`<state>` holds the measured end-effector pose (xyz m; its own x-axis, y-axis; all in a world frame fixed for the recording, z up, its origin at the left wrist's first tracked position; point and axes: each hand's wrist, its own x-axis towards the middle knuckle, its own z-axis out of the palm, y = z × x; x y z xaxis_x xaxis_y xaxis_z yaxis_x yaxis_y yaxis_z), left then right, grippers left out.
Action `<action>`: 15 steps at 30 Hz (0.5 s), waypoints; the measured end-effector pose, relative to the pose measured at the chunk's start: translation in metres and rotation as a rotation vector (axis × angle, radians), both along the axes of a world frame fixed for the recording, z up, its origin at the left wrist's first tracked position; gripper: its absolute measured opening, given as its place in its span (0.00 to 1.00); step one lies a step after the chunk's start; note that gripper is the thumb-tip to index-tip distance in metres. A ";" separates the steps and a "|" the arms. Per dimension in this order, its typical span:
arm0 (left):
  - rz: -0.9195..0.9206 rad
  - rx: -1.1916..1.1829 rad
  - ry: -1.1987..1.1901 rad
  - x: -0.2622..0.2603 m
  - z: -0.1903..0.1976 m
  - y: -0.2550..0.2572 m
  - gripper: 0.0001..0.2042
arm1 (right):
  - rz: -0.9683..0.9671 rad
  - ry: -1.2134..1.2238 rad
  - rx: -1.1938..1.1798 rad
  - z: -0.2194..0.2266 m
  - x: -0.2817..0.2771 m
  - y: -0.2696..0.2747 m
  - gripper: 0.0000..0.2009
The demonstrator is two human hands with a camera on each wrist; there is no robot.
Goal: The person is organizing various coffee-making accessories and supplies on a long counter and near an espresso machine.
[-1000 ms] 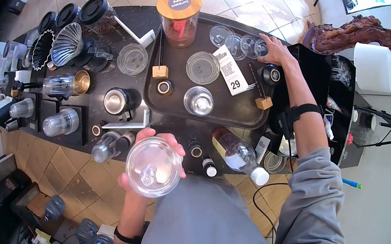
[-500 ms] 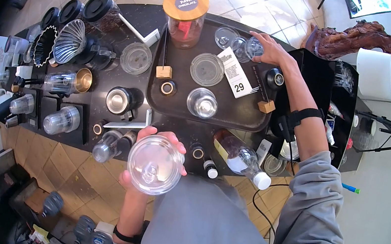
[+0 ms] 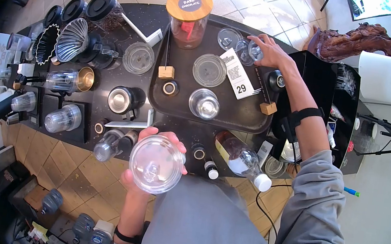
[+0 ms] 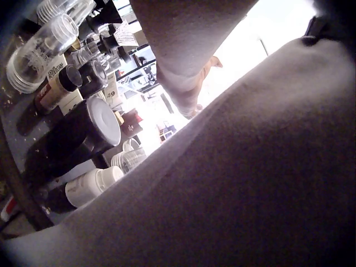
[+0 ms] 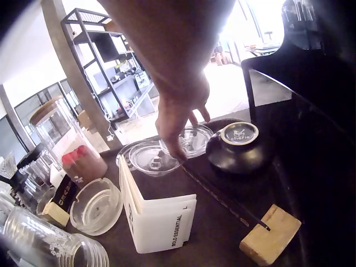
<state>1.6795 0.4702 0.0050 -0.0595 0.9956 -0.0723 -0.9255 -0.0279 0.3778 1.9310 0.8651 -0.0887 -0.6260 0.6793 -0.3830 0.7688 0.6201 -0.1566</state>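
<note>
Near the body, the left hand grips a clear round plastic cup, its fingers curled behind the rim. The left wrist view shows part of that hand against glare; the cup cannot be made out there. At the tray's back right, the right hand pinches a clear lid, beside another clear lid. In the right wrist view, the hand reaches down with its fingers at a lid, and a lid lies to its left.
The dark tray bears a wooden-lidded jar, a glass ashtray, a clear cup, a card and a black bowl. A white-capped bottle lies at the near edge.
The right hand has moved slightly left with a clear lid, and the lids now lie closer together. The left hand still grips the cup in nearly the same place.
</note>
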 end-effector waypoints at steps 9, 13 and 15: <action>0.017 -0.027 0.001 0.003 -0.001 0.000 0.47 | 0.129 0.045 0.080 0.012 -0.006 0.005 0.52; 0.019 -0.039 0.001 0.005 -0.001 0.001 0.48 | 0.362 0.026 0.159 0.021 -0.020 -0.004 0.57; 0.019 -0.030 -0.002 0.006 -0.001 0.001 0.48 | 0.420 -0.010 0.168 0.020 -0.025 -0.007 0.58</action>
<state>1.6855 0.4711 0.0038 -0.0778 0.9917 -0.1026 -0.9258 -0.0337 0.3765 1.9063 0.8579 -0.0689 -0.8574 0.4206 -0.2966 0.4460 0.8948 -0.0204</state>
